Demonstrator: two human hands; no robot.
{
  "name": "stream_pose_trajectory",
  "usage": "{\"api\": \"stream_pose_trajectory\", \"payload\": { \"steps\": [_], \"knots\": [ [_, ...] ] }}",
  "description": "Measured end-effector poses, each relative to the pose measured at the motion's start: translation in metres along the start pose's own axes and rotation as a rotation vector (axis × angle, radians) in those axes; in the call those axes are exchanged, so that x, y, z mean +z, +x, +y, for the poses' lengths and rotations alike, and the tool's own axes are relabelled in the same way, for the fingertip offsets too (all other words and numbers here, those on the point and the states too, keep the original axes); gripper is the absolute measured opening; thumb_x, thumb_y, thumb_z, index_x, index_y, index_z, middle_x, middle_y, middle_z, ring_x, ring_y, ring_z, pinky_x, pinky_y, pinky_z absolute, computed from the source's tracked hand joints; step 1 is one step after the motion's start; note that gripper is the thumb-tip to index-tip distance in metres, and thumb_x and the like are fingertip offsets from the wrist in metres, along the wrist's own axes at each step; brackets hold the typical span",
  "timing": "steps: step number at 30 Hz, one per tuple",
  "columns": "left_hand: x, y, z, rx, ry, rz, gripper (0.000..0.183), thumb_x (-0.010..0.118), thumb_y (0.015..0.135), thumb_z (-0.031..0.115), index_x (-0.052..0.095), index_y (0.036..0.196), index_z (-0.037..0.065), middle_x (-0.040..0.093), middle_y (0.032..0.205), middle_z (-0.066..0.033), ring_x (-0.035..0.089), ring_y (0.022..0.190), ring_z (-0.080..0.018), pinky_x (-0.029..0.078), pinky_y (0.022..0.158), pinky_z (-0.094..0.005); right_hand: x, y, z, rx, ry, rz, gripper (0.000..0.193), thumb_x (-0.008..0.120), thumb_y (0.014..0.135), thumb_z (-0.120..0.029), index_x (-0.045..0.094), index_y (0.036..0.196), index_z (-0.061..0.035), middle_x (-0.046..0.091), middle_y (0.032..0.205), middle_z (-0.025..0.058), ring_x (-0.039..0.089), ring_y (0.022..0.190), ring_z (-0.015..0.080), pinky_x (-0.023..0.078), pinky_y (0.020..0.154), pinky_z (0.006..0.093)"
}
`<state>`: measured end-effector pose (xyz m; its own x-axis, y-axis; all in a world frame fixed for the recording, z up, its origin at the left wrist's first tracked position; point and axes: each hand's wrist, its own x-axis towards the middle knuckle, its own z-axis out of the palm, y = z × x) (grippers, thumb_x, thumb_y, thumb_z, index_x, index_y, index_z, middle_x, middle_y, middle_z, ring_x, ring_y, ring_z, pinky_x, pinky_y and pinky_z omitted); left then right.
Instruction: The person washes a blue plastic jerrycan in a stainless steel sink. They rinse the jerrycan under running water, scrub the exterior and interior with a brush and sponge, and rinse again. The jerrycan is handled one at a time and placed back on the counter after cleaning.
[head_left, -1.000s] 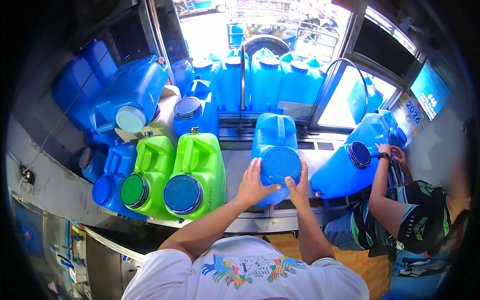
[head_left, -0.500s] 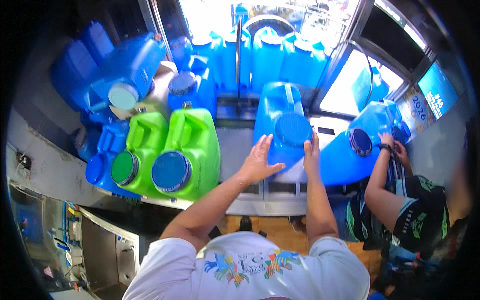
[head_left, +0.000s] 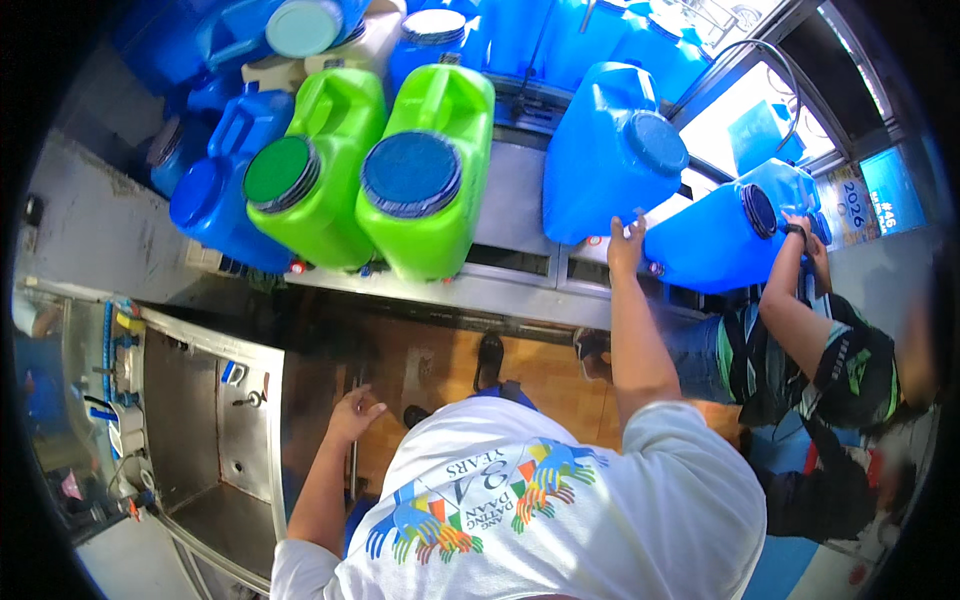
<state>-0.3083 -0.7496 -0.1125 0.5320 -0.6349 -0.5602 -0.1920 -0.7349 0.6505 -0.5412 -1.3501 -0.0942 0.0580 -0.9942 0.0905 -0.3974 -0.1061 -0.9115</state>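
Observation:
A large blue water jug (head_left: 610, 150) with a round blue cap (head_left: 657, 143) stands on the steel counter. At its lower front corner is my right hand (head_left: 627, 243), fingers apart and pointing up; whether they touch the jug I cannot tell. My left hand (head_left: 354, 412) hangs low, away from the counter and over the floor, its fingers loosely bent and thumb apart, with nothing in it. Left of the blue jug stand a green jug with a blue cap (head_left: 425, 165) and a green jug with a green cap (head_left: 318, 165).
More blue jugs (head_left: 225, 190) crowd the counter's left and back. At right, another person's hands (head_left: 803, 228) are at a tilted blue jug (head_left: 705, 235). A steel sink (head_left: 205, 430) is at lower left. The metal counter edge (head_left: 520, 287) runs across before me.
Both hands have left the blue jug's cap area; the left dropped down and left, the right went to the jug's base. The jug now stands turned, its cap toward the right. My view has shifted.

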Motion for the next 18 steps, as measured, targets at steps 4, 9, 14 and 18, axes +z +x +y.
{"api": "stream_pose_trajectory", "payload": {
  "steps": [4,9,14,18],
  "knots": [
    [0.017,-0.076,-0.117,-0.096,-0.22,0.191,0.082,0.079,0.083,0.047,0.053,0.138,-0.007,0.059,0.137,-0.0268,0.06,0.127,-0.0351,0.045,0.108,-0.0413,0.035,-0.058,0.038,0.15,-0.474,-0.319,0.075,0.066,0.09,-0.045,0.048,0.14,0.0068,0.055,0.138,0.0301,0.052,0.133,0.0387,0.039,0.112,0.0441],
    [0.073,-0.204,-0.203,-0.4,-0.262,0.325,0.092,0.07,0.084,0.063,0.051,0.14,-0.008,0.055,0.142,-0.0267,0.054,0.133,-0.0367,0.042,0.112,-0.0427,0.092,-0.256,0.03,-0.26,-0.832,-1.317,0.053,0.072,0.087,-0.031,0.062,0.128,0.0001,0.067,0.122,0.0208,0.065,0.114,0.0313,0.05,0.098,0.0412],
    [0.105,-0.292,-0.231,-0.761,-0.453,0.446,0.086,0.075,0.083,0.054,0.054,0.137,-0.009,0.058,0.139,-0.0276,0.057,0.129,-0.0369,0.045,0.109,-0.0399,0.162,-0.413,-0.095,-0.805,-0.571,-1.928,0.036,0.073,0.09,-0.02,0.066,0.121,-0.0022,0.07,0.11,0.0163,0.068,0.102,0.0264,0.052,0.092,0.0368],
    [0.164,-0.349,-0.224,-0.961,-0.616,0.575,0.081,0.072,0.083,0.055,0.058,0.134,-0.006,0.059,0.138,-0.0262,0.057,0.128,-0.0387,0.045,0.108,-0.0422,0.185,-0.499,-0.207,-0.881,-0.024,-2.142,0.023,0.072,0.09,-0.011,0.069,0.11,-0.0012,0.071,0.104,0.012,0.067,0.099,0.0187,0.053,0.087,0.0313]
  ]
}}
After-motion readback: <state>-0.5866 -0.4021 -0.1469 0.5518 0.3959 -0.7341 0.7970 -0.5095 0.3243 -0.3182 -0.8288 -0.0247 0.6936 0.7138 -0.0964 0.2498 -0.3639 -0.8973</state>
